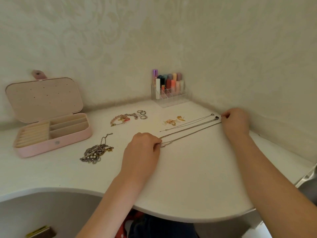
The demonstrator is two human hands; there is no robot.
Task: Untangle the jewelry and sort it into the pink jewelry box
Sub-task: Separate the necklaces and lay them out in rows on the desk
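Note:
The pink jewelry box (56, 143) stands open at the left, its ring rolls and compartments bare. A thin silver necklace (190, 133) is stretched taut across the white table. My left hand (142, 150) pinches its clasp end and my right hand (235, 121) pinches its far end by the wall. A second thin chain (187, 125) with a ring pendant lies just behind it. A tangled heap of chains and pearls (94, 152) rests left of my left hand. A beaded bracelet (121, 118), three rings (142, 114) and gold earrings (172, 121) lie farther back.
A clear organizer with lipsticks (169, 88) sits in the back corner against the wallpapered wall. The table's curved front edge (171, 215) runs near my forearms. The wall runs close along my right hand.

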